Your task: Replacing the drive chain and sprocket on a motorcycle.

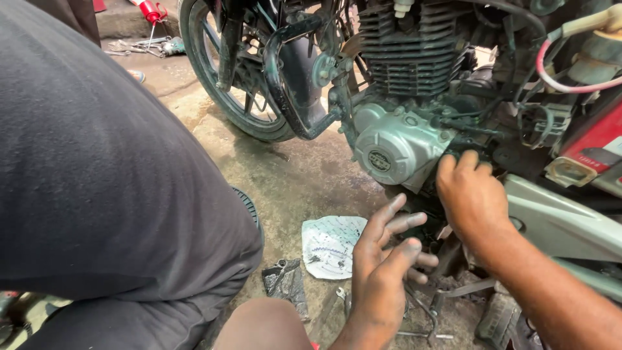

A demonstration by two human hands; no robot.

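Low down — right hand (472, 194) fingers curled behind engine cover (396, 144), grip unclear; left hand (387, 259) spread, empty.

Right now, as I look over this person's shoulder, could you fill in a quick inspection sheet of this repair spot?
Surface: rough concrete floor, stained and damp-looking.
Job's things: motorcycle engine with a silver side cover; the parts behind the hands are hidden.
Clutter: crumpled paper sheet, dark rag, metal tools on the floor near the left hand.
Hands: left hand open, fingers spread, greasy, holding nothing; right hand reaching in behind the side cover, its fingertips hidden.
Cables: pink hose and dark wiring at the frame.
Surroundings: front wheel, more tools far off, the person's dark-clothed knee.
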